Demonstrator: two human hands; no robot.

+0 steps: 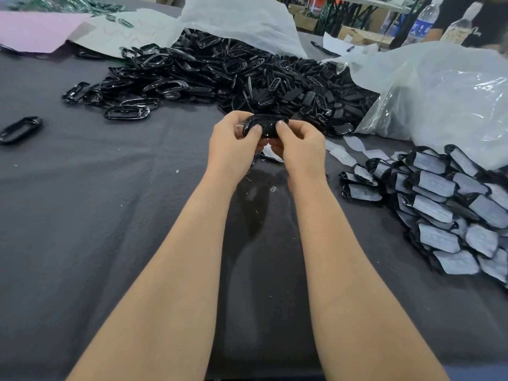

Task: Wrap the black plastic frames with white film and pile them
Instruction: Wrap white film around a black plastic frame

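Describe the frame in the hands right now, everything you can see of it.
The frame is a black, glossy plastic ring, long and round-ended, held level above the grey cloth, long side across the view. The left hand pinches its left end, the right hand its right half, thumbs on top, fingers curled beneath. No white film shows on its visible face.

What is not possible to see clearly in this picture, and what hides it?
Head view, held black frame: fingers of the left hand and right hand cover its ends, so any film on it is unclear.
Head view, pile of wrapped frames: cut off by the right edge.
Head view, bottle label: blurred, unreadable.
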